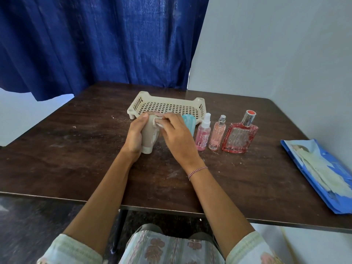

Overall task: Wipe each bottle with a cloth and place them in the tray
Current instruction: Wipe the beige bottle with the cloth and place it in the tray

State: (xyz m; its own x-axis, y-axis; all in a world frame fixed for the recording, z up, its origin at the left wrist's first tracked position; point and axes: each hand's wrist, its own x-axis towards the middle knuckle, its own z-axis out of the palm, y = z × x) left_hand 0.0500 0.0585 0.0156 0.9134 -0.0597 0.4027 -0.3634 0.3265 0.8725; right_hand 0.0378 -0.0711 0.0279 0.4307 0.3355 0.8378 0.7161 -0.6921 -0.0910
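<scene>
A beige tube [149,137] stands cap-down on the dark table, and my left hand [136,134] grips its left side. My right hand [176,135] pinches a small white cloth [158,123] against the tube's upper end. Just behind my hands sits the cream perforated tray [167,106], with nothing in it. To the right of my right hand a blue tube [189,123] is partly hidden. Further right stand a pink spray bottle [203,133], a slim pink perfume bottle [217,133] and a square red perfume bottle [240,135].
A blue packet of white wipes [322,174] lies near the table's right edge. A blue curtain [95,44] hangs behind the table, and a white wall [276,54] stands at the right. The table's front edge [152,206] runs above my lap.
</scene>
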